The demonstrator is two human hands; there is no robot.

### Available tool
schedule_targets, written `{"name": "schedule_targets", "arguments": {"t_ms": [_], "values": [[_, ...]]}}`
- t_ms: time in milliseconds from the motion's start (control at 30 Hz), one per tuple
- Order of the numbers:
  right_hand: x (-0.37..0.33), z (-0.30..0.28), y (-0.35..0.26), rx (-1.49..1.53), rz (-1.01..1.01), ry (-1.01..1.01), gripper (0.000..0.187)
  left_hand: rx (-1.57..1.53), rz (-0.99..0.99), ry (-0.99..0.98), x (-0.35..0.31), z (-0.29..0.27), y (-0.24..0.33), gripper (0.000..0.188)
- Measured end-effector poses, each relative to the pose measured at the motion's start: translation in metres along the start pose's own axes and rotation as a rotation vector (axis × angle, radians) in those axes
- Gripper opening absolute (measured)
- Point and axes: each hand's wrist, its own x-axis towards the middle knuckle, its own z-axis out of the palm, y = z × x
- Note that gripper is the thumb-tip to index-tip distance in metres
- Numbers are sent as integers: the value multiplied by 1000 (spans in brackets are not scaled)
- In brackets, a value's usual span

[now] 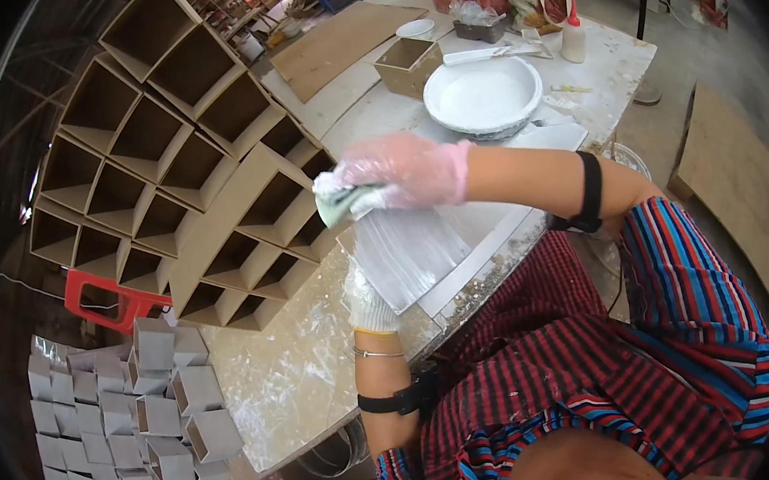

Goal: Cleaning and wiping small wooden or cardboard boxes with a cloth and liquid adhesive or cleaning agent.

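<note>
My right hand [406, 171], in a thin pinkish see-through glove smeared with white, is closed around a pale green sponge [334, 208]. The sponge is at the far left corner of a box [415, 254] whose upper face carries streaky white paint. Along the box's left side, my left hand [369, 304] in a white knit glove grips it; its fingers are mostly hidden by the box. Beyond my right forearm sits a round white bowl [482, 95] with white paint inside and a crusted rim.
Open brown box shells [151, 124] are stacked at the far left. Below them, many grey-white boxes [134, 421] stand in rows near a red plastic frame [113, 301]. An unpainted box [409, 66], a white-handled scraper [478, 55] and a red-tipped bottle [573, 41] lie around the bowl.
</note>
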Motion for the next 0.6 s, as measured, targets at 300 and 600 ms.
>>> {"name": "schedule_targets", "arguments": {"t_ms": [300, 600], "values": [[6, 5, -12, -14, 35, -104, 24, 1428, 242, -17, -8, -29, 4, 38], [-3, 0, -4, -21, 149, 47, 40, 1688, 214, 9, -12, -35, 14, 36]]}}
